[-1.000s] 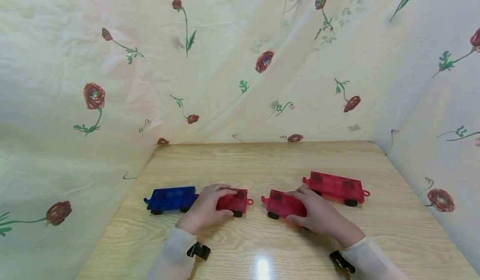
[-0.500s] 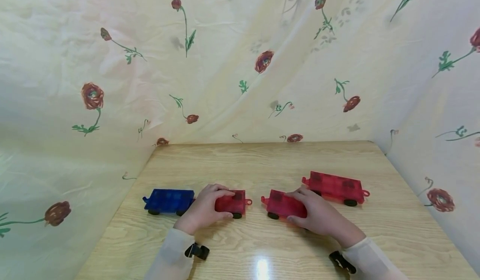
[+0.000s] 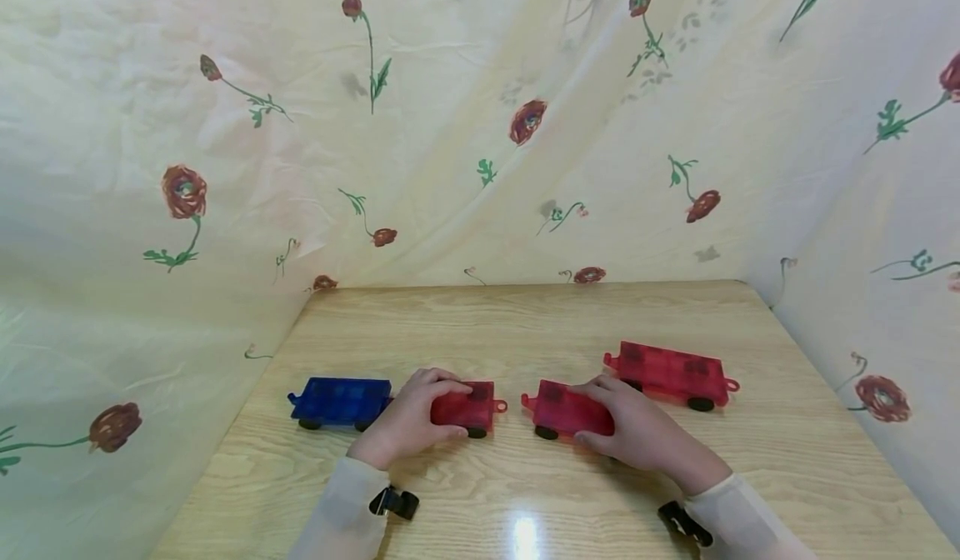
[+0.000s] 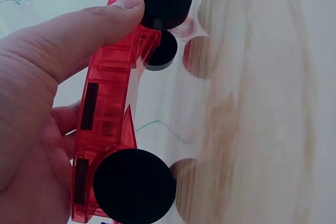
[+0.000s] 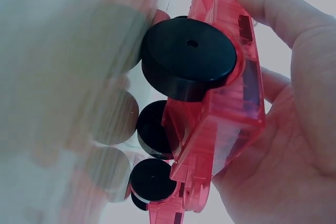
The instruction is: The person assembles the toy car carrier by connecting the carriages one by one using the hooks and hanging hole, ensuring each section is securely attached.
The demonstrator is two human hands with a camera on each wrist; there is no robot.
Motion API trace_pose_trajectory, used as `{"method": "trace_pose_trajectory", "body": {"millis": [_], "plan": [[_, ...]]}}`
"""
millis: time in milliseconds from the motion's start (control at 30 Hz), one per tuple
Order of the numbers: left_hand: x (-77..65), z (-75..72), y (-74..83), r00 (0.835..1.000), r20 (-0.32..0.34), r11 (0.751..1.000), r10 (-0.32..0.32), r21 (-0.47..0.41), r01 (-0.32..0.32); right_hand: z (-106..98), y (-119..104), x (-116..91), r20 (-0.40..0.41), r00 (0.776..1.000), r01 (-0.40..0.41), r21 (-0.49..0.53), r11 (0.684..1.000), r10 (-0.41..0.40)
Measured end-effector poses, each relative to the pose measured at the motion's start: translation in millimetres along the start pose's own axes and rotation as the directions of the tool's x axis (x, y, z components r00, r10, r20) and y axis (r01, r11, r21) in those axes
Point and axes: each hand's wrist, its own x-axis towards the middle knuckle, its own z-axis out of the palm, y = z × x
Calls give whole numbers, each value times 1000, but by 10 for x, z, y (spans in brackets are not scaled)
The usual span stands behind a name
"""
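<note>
My left hand [image 3: 412, 414] grips a translucent red toy train car [image 3: 474, 406] by its sides. In the left wrist view the thumb presses the red side close to a black wheel [image 4: 163, 1]. A blue train car [image 3: 341, 402] stands directly left of it, its right end beside my hand. My right hand [image 3: 633, 422] holds another red train car [image 3: 566, 410], thumb on the near side and fingers over the far side. The left car's ring coupling [image 3: 500, 406] faces the right car's hook [image 3: 528, 402] across a small gap. Palm and fingers hide parts of both cars.
A third red train car [image 3: 671, 372] stands behind my right hand, angled, its hook end close to that hand. All the cars are on a light wooden table [image 3: 480, 327]. Flower-printed cloth [image 3: 450, 127] hangs at the back and both sides.
My left hand and its red car shifted slightly left, then back right. The blue car has straightened and moved a little nearer. My right hand and its car have stayed put.
</note>
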Motion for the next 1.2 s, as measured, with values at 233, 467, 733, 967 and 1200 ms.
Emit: {"method": "trace_pose_trajectory", "body": {"millis": [233, 467, 733, 967, 1200], "plan": [[-12, -5, 36, 1000, 19, 999, 4, -38, -3, 14, 1, -2, -7, 1000, 24, 12, 1000, -24], [-12, 17, 42, 1000, 24, 999, -4, -43, 5, 23, 2, -11, -5, 999, 32, 29, 999, -32], [-13, 18, 60, 1000, 22, 999, -3, -47, 4, 29, 4, -11, 2, 997, 80, 45, 996, -80], [-7, 30, 69, 999, 28, 998, 18, -61, -16, 35, 10, -6, 3, 993, 117, 57, 991, -118], [-8, 48, 103, 999, 26, 997, 36, -70, -34, 31, -18, -9, 31, 992, 117, 73, 990, -120]]}}
